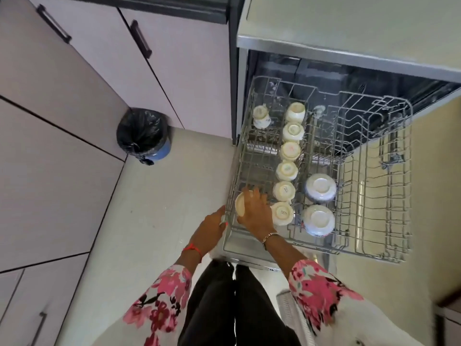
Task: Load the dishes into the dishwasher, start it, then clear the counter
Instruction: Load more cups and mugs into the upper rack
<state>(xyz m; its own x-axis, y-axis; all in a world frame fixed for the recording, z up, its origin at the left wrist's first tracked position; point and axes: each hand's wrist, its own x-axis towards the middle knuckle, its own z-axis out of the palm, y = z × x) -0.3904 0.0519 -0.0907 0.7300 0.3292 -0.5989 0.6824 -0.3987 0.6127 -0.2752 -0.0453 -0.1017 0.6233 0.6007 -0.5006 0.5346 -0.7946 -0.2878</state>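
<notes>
The dishwasher's upper wire rack (374, 186) is pulled out over the floor. Several cream cups (287, 168) stand upside down in a row down its middle, with one more cup (260, 116) at the far left. Two white bowls (320, 188) sit upside down to the right of the row. My right hand (254, 211) grips a cream cup (240, 204) at the rack's near left corner, inside the wires. My left hand (212, 229) holds the rack's left front edge, fingers curled on the wire.
A bin with a black liner (143, 133) stands on the floor by the pale cabinets (74, 96) at left. The counter top (349, 28) runs above the dishwasher opening (324, 78). The right half of the rack holds no dishes.
</notes>
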